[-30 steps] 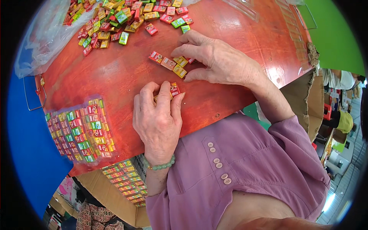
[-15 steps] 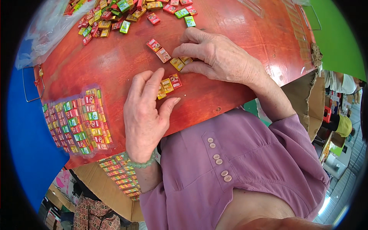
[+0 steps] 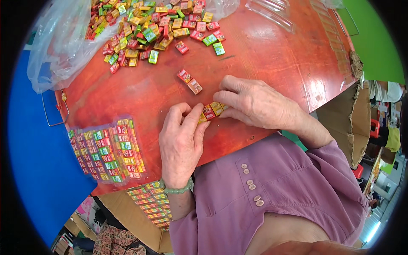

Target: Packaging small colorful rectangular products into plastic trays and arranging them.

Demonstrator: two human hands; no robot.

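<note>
Brings yellow boxes (image 3: 217, 108) in right hand (image 3: 261, 104) up against red box (image 3: 208, 111), apart from it half a second ago, making one short row (image 3: 208, 112) between both hands, near the front edge of the surface (image 3: 272, 63). Pinches the row's right end with right grip nearly closed; clasps its left end in left hand (image 3: 180, 142), grip only slightly parted. Has reddish pair (image 3: 191, 83) lying just beyond, heaped boxes (image 3: 165, 27) farther off, filled packs (image 3: 106, 151) at left.

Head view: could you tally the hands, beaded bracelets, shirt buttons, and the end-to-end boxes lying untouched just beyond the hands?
Left hand and right hand: 2
Beaded bracelet: 1
Shirt buttons: 6
Untouched end-to-end boxes: 2
Total: 11
</note>
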